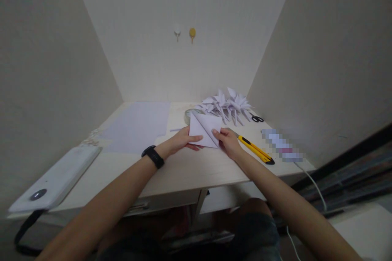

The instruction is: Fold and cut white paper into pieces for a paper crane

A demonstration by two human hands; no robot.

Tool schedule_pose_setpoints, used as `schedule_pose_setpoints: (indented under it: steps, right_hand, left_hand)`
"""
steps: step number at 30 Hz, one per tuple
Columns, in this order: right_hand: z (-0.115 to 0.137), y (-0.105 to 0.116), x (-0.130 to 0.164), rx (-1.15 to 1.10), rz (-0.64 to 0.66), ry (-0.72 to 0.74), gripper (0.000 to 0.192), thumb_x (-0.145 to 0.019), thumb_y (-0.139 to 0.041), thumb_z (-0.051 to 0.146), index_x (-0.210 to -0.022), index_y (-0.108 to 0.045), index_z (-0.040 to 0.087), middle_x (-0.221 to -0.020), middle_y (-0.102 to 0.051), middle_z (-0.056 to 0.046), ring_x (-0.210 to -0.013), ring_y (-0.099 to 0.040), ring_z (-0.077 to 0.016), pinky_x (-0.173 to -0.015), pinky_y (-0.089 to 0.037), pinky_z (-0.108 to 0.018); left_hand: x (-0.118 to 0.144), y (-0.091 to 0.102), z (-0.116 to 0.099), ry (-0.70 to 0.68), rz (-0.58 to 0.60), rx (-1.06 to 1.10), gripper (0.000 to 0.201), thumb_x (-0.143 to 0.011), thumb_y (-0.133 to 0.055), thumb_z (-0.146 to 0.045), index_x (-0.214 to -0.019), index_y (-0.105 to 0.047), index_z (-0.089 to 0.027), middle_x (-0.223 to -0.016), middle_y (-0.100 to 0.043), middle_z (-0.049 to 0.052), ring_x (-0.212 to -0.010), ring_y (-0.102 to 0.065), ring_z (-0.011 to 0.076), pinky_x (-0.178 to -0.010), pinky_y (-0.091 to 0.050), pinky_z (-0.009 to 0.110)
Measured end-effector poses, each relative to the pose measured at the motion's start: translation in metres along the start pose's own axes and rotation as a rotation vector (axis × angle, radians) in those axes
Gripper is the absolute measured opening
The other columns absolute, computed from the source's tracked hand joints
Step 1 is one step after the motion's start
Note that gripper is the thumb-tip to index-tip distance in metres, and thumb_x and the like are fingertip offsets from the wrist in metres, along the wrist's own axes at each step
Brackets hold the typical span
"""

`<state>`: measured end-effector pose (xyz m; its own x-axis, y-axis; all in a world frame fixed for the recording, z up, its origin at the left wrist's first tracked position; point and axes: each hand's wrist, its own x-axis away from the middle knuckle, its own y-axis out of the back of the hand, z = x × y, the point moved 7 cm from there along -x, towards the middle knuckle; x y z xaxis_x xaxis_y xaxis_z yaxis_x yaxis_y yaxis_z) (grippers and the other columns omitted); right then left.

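Note:
A folded white sheet of paper (204, 130), roughly square with a diagonal fold line across it, is held up just above the desk. My left hand (187, 138) grips its left edge, thumb on the front and fingers behind. On the right edge, my right hand (226, 139) pinches the paper with the thumb near the diagonal. Behind the sheet sits a roll of tape (188, 115), partly hidden by the paper. A yellow box cutter (255, 149) lies to the right of my right hand.
Several folded white paper pinwheels (228, 104) are piled at the back right, near black scissors (256, 118). Flat white sheets (137, 124) lie at left, and a white case (58, 177) stands on the left edge. A blurred-out device with a cable (315, 183) lies at right.

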<state>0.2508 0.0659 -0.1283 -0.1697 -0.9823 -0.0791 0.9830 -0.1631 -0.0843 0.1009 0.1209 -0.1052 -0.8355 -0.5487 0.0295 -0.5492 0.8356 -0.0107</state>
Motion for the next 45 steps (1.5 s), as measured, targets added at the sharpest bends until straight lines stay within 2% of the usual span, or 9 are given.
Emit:
schedule_pose_setpoints:
  steps: [7, 10, 14, 17, 20, 23, 34, 41, 45]
  right_hand:
    - [0.009, 0.019, 0.003, -0.306, -0.181, -0.035, 0.025, -0.064, -0.079, 0.028, -0.083, -0.066, 0.018, -0.081, -0.073, -0.004, -0.071, -0.067, -0.0178, -0.065, -0.057, -0.029]
    - [0.015, 0.02, 0.01, -0.337, -0.192, -0.01, 0.051, -0.06, -0.078, 0.017, -0.109, -0.063, 0.021, -0.085, -0.073, 0.0, -0.069, -0.067, -0.016, -0.063, -0.059, -0.029]
    - [0.018, 0.016, 0.022, -0.28, -0.107, 0.006, 0.099, -0.057, -0.077, 0.009, -0.145, -0.037, 0.032, -0.053, -0.054, 0.014, -0.053, -0.063, -0.0141, -0.061, -0.062, -0.034]
    - [0.015, 0.007, 0.031, -0.215, 0.029, -0.059, 0.077, -0.055, -0.078, 0.01, -0.128, -0.06, 0.023, -0.053, -0.059, 0.01, -0.052, -0.063, -0.0131, -0.062, -0.061, -0.031]
    - [0.013, -0.001, 0.041, -0.183, 0.152, -0.112, 0.046, -0.054, -0.08, 0.013, -0.099, -0.075, 0.015, -0.07, -0.072, -0.001, -0.063, -0.067, -0.0139, -0.07, -0.059, -0.029]
    - [0.014, -0.01, 0.052, -0.17, 0.268, -0.109, 0.049, -0.051, -0.084, 0.016, -0.1, -0.076, 0.016, -0.076, -0.075, -0.003, -0.069, -0.069, -0.015, -0.072, -0.056, -0.028]
    - [0.01, -0.011, 0.072, -0.078, 0.255, -0.073, 0.041, -0.051, -0.09, 0.026, -0.089, -0.078, 0.018, -0.081, -0.076, -0.007, -0.073, -0.07, -0.018, -0.078, -0.056, -0.033]
    - [0.01, -0.013, 0.073, -0.038, 0.191, -0.057, 0.041, -0.048, -0.092, 0.035, -0.083, -0.079, 0.018, -0.079, -0.076, -0.006, -0.073, -0.069, -0.0184, -0.087, -0.054, -0.038]
    - [0.008, -0.012, 0.072, -0.039, 0.195, -0.06, 0.041, -0.046, -0.093, 0.034, -0.082, -0.079, 0.018, -0.079, -0.076, -0.005, -0.074, -0.069, -0.0182, -0.091, -0.052, -0.038]
  left_hand:
    - [-0.003, 0.018, 0.006, -0.079, -0.167, -0.01, 0.031, -0.075, -0.076, -0.03, -0.093, -0.06, -0.011, -0.08, -0.068, 0.009, -0.058, -0.065, 0.0135, -0.043, -0.044, 0.019]
    - [0.005, 0.025, 0.004, -0.069, -0.235, 0.007, 0.029, -0.076, -0.074, -0.028, -0.094, -0.059, -0.01, -0.067, -0.062, 0.004, -0.048, -0.056, 0.0085, -0.038, -0.033, 0.016]
    - [0.032, 0.028, 0.002, -0.021, -0.212, 0.101, 0.054, -0.072, -0.078, -0.023, -0.12, -0.052, -0.015, -0.069, -0.056, -0.002, -0.042, -0.045, 0.0037, -0.037, -0.023, 0.017]
    - [0.056, 0.027, -0.002, -0.02, -0.158, 0.129, 0.069, -0.073, -0.078, -0.022, -0.132, -0.043, -0.024, -0.067, -0.051, -0.006, -0.043, -0.041, 0.0034, -0.039, -0.019, 0.017]
    - [0.075, 0.021, 0.001, 0.029, -0.081, 0.083, 0.049, -0.076, -0.077, -0.028, -0.118, -0.054, -0.019, -0.061, -0.043, -0.007, -0.043, -0.037, 0.0039, -0.04, -0.015, 0.018]
    - [0.087, 0.017, 0.003, 0.07, -0.027, 0.043, 0.04, -0.075, -0.077, -0.033, -0.106, -0.06, -0.016, -0.06, -0.041, -0.007, -0.043, -0.035, 0.0042, -0.04, -0.012, 0.019]
    - [0.112, 0.013, -0.002, 0.094, -0.026, -0.029, 0.033, -0.069, -0.079, -0.032, -0.093, -0.07, -0.011, -0.052, -0.041, -0.007, -0.041, -0.032, 0.0046, -0.038, -0.018, 0.018]
    - [0.135, 0.016, 0.001, 0.106, -0.017, -0.144, 0.065, -0.06, -0.087, -0.024, -0.121, -0.066, -0.016, -0.082, -0.071, 0.006, -0.068, -0.065, 0.013, -0.06, -0.051, 0.022]
    - [0.142, 0.026, 0.001, 0.014, -0.244, -0.269, 0.046, -0.064, -0.082, -0.022, -0.109, -0.073, -0.015, -0.077, -0.073, 0.008, -0.065, -0.065, 0.0145, -0.054, -0.052, 0.022]
